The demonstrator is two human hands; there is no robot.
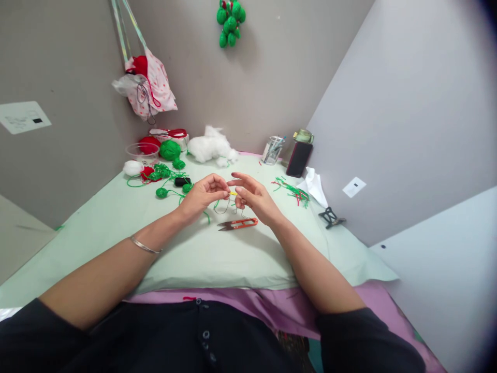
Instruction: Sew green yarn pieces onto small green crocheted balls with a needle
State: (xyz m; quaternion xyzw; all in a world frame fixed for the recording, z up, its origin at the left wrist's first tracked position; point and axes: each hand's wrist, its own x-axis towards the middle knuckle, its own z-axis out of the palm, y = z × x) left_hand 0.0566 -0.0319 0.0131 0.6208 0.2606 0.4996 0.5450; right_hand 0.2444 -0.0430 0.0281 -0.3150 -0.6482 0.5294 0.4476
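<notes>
cord [222,211], thin and dark, loops below the two hands, and right above it we've got the action: a small, slim yellow piece [233,193], out over the pale green cloth [233,259]. left hand [204,196] has thumb and forefinger pressed together, pinching the yellow piece at its left end! right hand [256,198] comes in opposite, upper fingers spread and reaching leftward, thumb apart from them, lower fingers curled; whether it touches the yellow piece, can't tell.

just below, orange-handled thread snips [238,224] lie flat, blades pointing left. over on the left, a green yarn ball [170,150], strands trailing toward a small black object [182,182]. fluffy white stuffing [212,145] sits at the back, and right of the hands, green and red yarn scraps [293,191] in a loose heap!
</notes>
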